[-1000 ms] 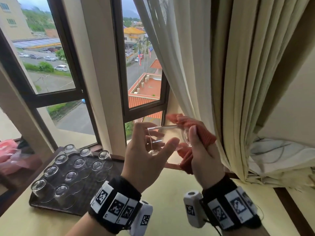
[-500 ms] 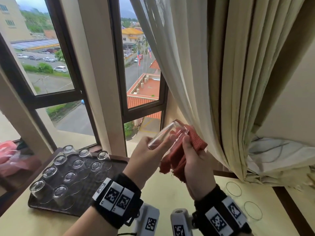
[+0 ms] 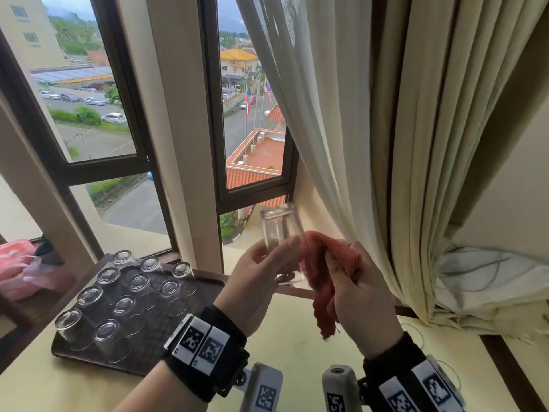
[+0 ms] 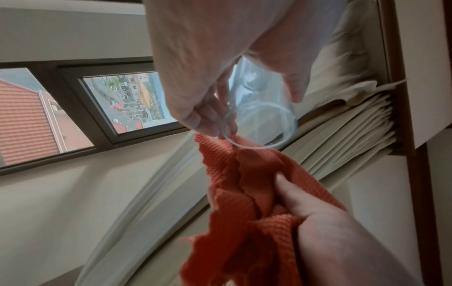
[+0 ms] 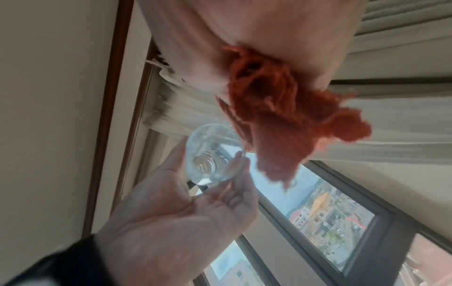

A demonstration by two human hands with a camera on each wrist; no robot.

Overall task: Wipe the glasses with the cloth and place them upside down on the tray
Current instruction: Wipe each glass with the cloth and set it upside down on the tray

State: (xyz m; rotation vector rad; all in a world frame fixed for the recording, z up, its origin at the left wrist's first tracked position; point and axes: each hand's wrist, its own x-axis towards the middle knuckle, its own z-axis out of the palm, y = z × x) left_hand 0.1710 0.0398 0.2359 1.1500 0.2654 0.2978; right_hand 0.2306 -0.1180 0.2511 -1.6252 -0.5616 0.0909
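My left hand (image 3: 255,288) sits just left of centre in the head view, fingers and thumb curled round a clear glass (image 3: 282,233). I hold it base up and mouth down, tilted a little; from the left wrist view its round rim (image 4: 259,125) shows below my fingers, just touching the top edge of the cloth (image 4: 247,203). In the right wrist view I look into the glass (image 5: 212,152), with my left hand (image 5: 186,216) gripping it from below in that frame.

My right hand (image 3: 356,295) is just right of the glass, closed on the bunched red cloth (image 3: 326,275). The cloth lies against the glass's right side and hangs down past my palm. In the right wrist view the cloth (image 5: 276,120) spills from my right hand (image 5: 257,38) at the top of the frame.

At lower left of the head view a dark tray (image 3: 166,328) rests on a pale yellow table (image 3: 297,352). Ten glasses (image 3: 124,304) stand upside down on it in rows. Behind, a dark-framed window (image 3: 104,168) fills the upper left, and cream curtains (image 3: 416,144) hang down the right. Something pink (image 3: 15,263) lies at the far left edge.
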